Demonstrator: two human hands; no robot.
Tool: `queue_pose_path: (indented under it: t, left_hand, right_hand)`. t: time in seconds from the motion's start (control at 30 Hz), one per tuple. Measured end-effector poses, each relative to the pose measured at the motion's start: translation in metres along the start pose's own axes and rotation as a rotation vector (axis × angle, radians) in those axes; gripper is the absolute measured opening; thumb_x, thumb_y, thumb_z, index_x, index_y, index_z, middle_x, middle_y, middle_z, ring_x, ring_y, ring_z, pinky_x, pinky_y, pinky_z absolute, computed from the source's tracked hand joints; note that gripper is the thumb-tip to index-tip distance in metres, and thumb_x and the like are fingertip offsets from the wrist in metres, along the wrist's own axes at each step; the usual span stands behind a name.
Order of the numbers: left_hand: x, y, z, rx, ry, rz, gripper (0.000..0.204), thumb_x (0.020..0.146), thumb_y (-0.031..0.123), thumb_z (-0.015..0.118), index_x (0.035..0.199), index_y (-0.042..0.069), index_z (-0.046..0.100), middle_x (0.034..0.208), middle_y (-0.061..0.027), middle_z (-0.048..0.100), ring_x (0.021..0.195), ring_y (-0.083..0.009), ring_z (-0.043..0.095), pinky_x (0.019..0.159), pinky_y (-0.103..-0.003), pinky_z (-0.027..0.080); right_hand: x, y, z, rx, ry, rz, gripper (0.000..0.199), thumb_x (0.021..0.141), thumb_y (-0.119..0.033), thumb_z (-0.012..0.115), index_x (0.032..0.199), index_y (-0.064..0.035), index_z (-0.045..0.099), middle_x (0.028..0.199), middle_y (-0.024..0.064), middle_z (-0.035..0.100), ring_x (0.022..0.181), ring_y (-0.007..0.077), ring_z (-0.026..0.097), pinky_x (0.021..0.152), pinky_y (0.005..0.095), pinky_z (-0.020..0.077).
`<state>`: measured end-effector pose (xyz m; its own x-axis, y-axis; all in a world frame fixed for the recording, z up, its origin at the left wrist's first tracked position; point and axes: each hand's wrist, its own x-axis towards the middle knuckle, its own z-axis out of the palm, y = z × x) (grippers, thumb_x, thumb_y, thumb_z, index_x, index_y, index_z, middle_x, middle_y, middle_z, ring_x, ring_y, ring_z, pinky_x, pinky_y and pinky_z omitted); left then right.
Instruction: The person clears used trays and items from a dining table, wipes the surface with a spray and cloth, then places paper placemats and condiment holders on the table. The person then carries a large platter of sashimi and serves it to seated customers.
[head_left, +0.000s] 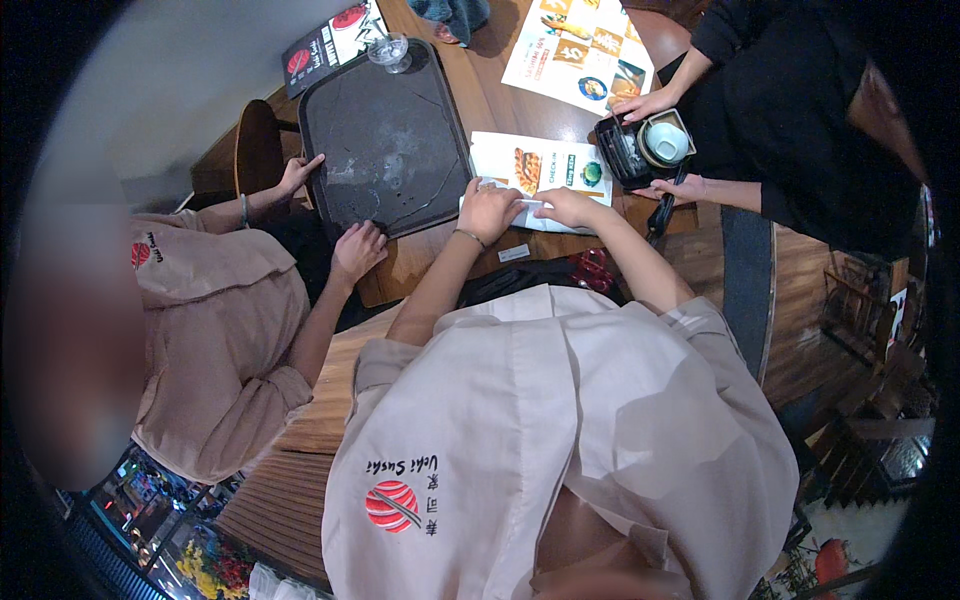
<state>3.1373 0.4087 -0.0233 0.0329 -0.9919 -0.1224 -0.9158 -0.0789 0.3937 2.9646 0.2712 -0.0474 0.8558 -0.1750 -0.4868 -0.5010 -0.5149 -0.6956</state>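
A white printed paper sheet [552, 165] with coloured food pictures lies on the wooden table in front of me. My left hand [488, 211] is closed on its near left corner, the fingertips pressed to the edge. Bent fingers of my right hand [575, 209] pinch the same near edge, a short way to the right. That edge looks folded up between the two hands. A small white slip [514, 253] lies on the table just below my left hand.
On the left, a person's two hands touch a large dark tray [385, 150]; a clear glass cup [390, 52] stands at its far edge. Another person on the right holds a black container [622, 152] with stacked bowls [665, 138]. Beyond lie a poster [575, 55] and cloth [447, 18].
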Motion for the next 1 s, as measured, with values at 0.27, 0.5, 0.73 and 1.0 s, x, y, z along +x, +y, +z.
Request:
queue_pose_path:
  t: [0.27,0.5,0.73,1.0]
  left_hand:
    - [-0.018,0.006,0.009,0.041,0.127,0.201,0.039,0.080,0.020,0.068,0.118,0.019,0.056,0.116,-0.0012,0.058,0.115,-0.0223,0.054,0.107,-0.049,0.033]
    - [-0.017,0.006,0.028,0.103,0.074,0.145,0.034,0.082,0.021,0.065,0.116,0.019,0.059,0.116,-0.0006,0.060,0.113,-0.0205,0.056,0.107,-0.048,0.033]
    - [-0.015,0.004,0.057,0.150,0.066,0.173,0.018,0.086,0.023,0.060,0.102,0.020,0.067,0.098,-0.0025,0.067,0.102,-0.0214,0.062,0.103,-0.046,0.036]
    - [-0.044,0.065,0.080,-0.023,-0.001,0.256,0.026,0.085,0.026,0.062,0.110,0.019,0.063,0.100,-0.0070,0.067,0.101,-0.0246,0.063,0.100,-0.045,0.039]
  right_hand:
    - [-0.013,0.000,0.012,0.007,0.442,0.052,0.042,0.082,-0.028,0.073,0.115,-0.0082,0.056,0.107,0.0153,0.064,0.104,0.0350,0.060,0.088,0.0443,0.0480]
    - [-0.045,-0.010,0.029,-0.269,0.481,-0.110,0.051,0.075,-0.021,0.076,0.120,-0.0144,0.053,0.115,0.0068,0.055,0.117,0.0261,0.050,0.095,0.0446,0.0416]
    - [-0.055,0.016,0.064,-0.120,0.490,-0.028,0.032,0.083,-0.013,0.067,0.113,-0.0115,0.058,0.111,0.0117,0.061,0.108,0.0318,0.057,0.090,0.0421,0.0462]
    - [-0.119,0.040,0.083,0.042,0.402,0.085,0.017,0.087,-0.009,0.061,0.104,-0.0098,0.062,0.096,0.0161,0.068,0.095,0.0351,0.064,0.082,0.0425,0.0488]
